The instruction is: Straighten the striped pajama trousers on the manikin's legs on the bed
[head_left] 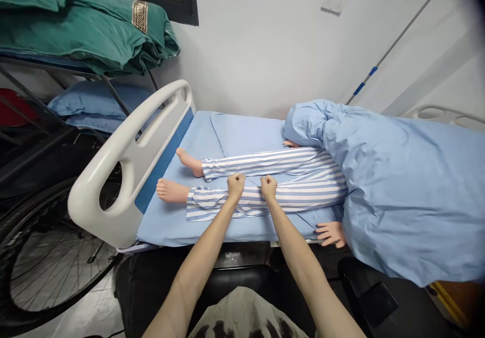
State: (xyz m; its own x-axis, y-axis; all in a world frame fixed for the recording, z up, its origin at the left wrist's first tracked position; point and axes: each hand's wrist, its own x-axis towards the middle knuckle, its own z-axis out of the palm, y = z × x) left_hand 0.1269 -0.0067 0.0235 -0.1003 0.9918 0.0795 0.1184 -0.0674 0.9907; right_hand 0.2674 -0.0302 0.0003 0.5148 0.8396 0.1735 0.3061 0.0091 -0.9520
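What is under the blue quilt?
Part of the lying figure: its striped trousers run in under the blue quilt, and its near hand and far hand stick out at the edge. Anything further in, including any upper body or head, is covered.

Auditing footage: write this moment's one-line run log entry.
left hand: fist at striped trousers; right hand: fist, same trousers; grip: unclear; bare feet: toward white footboard
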